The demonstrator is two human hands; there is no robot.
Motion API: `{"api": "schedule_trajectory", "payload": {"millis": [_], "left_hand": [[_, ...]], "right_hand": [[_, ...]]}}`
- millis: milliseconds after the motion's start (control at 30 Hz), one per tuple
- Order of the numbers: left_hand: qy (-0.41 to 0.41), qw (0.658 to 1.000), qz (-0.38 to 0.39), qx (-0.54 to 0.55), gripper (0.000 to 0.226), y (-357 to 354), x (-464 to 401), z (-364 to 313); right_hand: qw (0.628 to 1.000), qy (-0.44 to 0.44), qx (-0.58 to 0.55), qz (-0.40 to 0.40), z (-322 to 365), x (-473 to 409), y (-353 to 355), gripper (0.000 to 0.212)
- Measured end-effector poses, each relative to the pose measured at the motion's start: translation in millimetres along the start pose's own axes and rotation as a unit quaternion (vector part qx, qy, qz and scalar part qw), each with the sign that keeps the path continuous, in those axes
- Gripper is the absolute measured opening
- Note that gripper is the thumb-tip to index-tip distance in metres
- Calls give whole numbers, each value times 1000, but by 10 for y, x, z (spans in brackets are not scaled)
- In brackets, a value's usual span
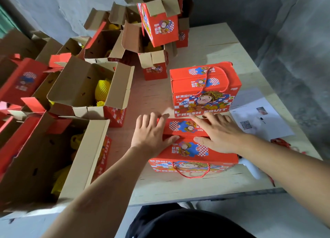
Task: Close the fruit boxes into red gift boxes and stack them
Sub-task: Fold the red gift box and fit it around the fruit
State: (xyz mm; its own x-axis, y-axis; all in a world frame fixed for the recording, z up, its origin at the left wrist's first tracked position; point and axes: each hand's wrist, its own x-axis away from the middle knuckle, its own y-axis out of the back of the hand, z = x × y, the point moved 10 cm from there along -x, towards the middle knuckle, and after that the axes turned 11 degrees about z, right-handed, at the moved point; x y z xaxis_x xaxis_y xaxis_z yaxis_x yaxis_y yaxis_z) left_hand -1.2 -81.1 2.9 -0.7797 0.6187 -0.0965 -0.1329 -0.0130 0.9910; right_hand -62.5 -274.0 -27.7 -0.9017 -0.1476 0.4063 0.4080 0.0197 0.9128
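Both hands, left hand [151, 132] and right hand [219, 132], press spread fingers on the top flaps of the near red gift box [194, 148] on the table [223, 46]; one closed box [205, 89] stands behind, unstacked, while many open boxes [85, 87] remain.

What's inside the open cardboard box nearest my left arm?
Yellow foam-netted fruit lies inside the open box, partly in shadow. How many pieces it holds, I cannot tell; the flaps cover some.
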Motion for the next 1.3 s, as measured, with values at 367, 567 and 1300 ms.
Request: {"api": "schedule_trajectory", "payload": {"millis": [367,567,1300], "left_hand": [[-123,992,-19,39,83,-80,555,-583],[-40,998,35,44,95,-58,589,-568],[-7,996,57,74,123,-124,496,-479]], "right_hand": [[999,-2,-30,30,-19,-13,-55,94],[996,2,-88,22,-131,-4,-55,95],[998,-13,-47,48,-85,-119,-138,92]]}}
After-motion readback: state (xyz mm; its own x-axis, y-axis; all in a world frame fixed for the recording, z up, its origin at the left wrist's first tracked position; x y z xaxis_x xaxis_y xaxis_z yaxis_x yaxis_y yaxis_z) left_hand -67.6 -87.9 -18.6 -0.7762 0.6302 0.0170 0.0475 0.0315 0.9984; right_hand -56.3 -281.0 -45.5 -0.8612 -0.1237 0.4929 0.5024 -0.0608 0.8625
